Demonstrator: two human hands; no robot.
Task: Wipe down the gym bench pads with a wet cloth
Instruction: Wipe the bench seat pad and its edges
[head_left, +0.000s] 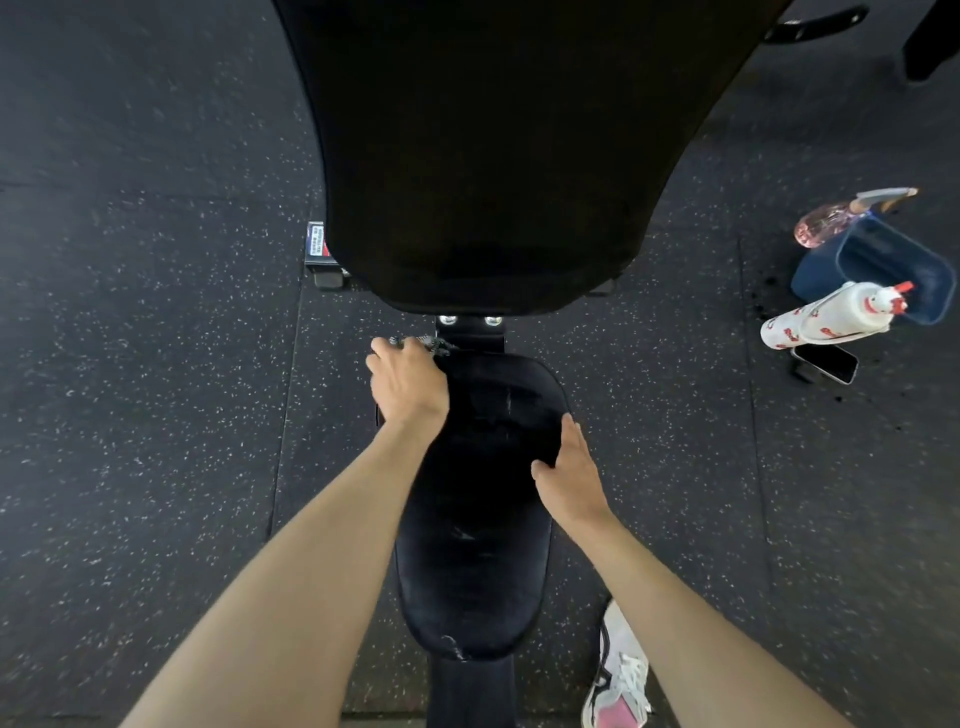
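The light is dim, soft and even, its source out of sight, and it throws no hard shadows: the black seat pad (483, 519) shows only a faint grey sheen and pale streaks on its far half, while the back pad (483, 156) beyond it sinks into nearly featureless black. The wide lens bends the floor (156, 364) seams left and right of the seat pad and stretches the forearms (311, 545) running in on both sides of it. Detail is soft throughout, and the white spray bottle (831, 317) far right of the seat pad looks smeared.
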